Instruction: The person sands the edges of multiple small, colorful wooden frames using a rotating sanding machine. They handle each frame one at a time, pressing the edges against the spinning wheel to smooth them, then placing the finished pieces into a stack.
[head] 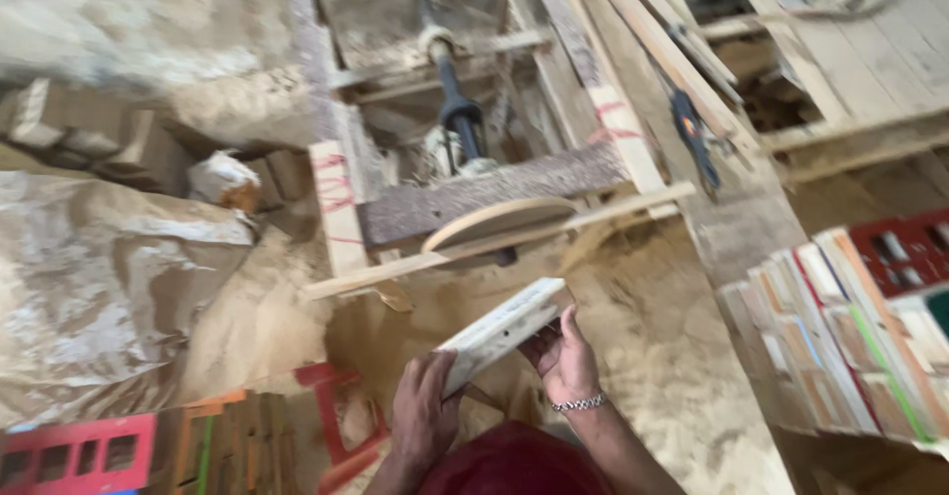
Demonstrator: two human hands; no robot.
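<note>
Sawdust floor (652, 357) all round, thick and pale. Crumpled brown sheet (99, 277) spread far left.

Wooden frame (465, 80) fills upper middle, rough timbers, red marks on the uprights. Inside it a dark shaft (457, 90) runs down toward a round disc (499, 220), seen nearly edge-on, tilted. A long thin slat (494, 240) lies across the frame's front, just below the disc, rising to the right.

Right edge: stack of boards (840, 337) stood on edge, coloured rims. Red crate (905, 248) behind it. Lower left: red frame pieces (79, 450), partly out of view.

Board (504, 332), pale and flat, held up in the air below the disc, apart from it. Long axis runs from lower left to upper right; upper end points toward the disc and slat. One narrow edge faces the camera.

Left hand (425, 416) wrapped round the board's lower end, fingers closed over the face. Right hand (565, 357) grips the underside further up, nearer the upper end, thumb along the edge; a metal bracelet (578, 403) on that wrist. Both hands holding the board, neither free.

Right hand sits nearer the disc. Disc lies ahead and slightly left of the board's upper end, with a clear gap between. Picture is motion-blurred; fine grip detail unclear.
</note>
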